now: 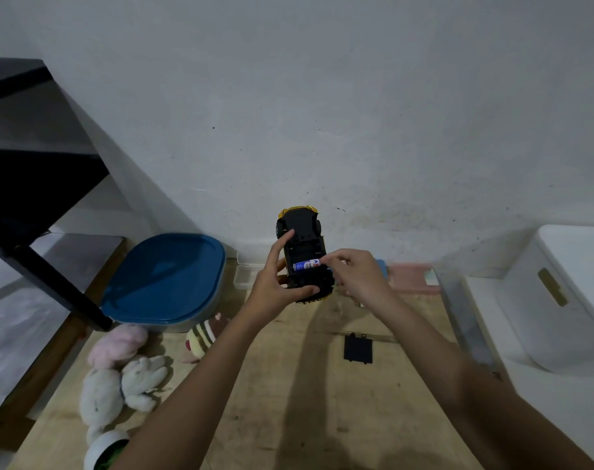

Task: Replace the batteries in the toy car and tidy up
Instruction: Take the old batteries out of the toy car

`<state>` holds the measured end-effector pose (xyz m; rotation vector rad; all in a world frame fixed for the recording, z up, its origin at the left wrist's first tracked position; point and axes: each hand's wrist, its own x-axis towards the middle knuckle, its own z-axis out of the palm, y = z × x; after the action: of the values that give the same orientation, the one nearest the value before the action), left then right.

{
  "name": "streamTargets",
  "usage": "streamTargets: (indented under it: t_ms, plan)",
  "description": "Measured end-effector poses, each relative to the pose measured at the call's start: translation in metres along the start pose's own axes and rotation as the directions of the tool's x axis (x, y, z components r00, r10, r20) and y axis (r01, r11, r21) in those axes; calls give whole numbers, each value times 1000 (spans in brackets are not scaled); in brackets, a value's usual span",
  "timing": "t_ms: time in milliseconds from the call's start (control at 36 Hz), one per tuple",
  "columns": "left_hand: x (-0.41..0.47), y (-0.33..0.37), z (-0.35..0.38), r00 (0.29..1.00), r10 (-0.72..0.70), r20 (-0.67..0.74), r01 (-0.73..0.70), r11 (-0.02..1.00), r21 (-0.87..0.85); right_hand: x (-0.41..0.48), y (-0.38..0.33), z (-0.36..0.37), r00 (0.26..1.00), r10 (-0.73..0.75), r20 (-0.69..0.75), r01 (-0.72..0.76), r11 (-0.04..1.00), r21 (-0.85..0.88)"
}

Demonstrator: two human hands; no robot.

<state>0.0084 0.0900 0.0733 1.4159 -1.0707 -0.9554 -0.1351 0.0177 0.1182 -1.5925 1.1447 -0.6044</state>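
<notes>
left hand [278, 283] clamps upturned toy car [302, 256] above wooden table [322, 401]; right hand [351, 274] pinches battery [307, 265] at open bay. risks: polarity unclear, poor seating, cover [357, 348] on table forgotten.

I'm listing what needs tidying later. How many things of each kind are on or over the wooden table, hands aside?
Toy car: 1
Battery: 1
Battery cover: 1
Soft toys: 3 (pink, white, striped)
Lidded tub: 1
Small clear box: 1
Total: 8; the blurred items behind the right hand aren't counted.
</notes>
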Motion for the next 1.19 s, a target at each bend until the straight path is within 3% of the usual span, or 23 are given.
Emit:
streamTargets:
  t_ms: [194, 389, 528, 778, 889, 1000, 1194]
  plan:
    - [1, 2, 3, 998, 34, -52, -34, 999, -11, 3, 2, 9, 997, -36, -65, 34, 999, -41]
    - [1, 2, 4, 995, 67, -72, -69, 997, -26, 0, 3, 4, 997, 78, 25, -82, 967, 243]
    - [1, 3, 3, 995, 69, -70, -70, 997, -16, 1, 5, 3, 995, 92, 26, -96, 965, 243]
    - [3, 6, 1, 996, 65, -66, -68, 997, -47, 9, 3, -2, 999, -14, 47, 3, 972, 233]
    - [2, 8, 1, 996, 71, -57, -74, 996, -55, 11, 5, -6, 992, -129, 12, 125, 977, 171]
    - [3, 10, 1, 997, 62, -41, -65, 995, -76, 12, 7, -9, 953, -302, -9, 300, 951, -72]
    - [6, 6, -1, 998, 59, -6, -59, 995, -76, 18, 7, -13, 907, -421, 24, 416, 883, -220]
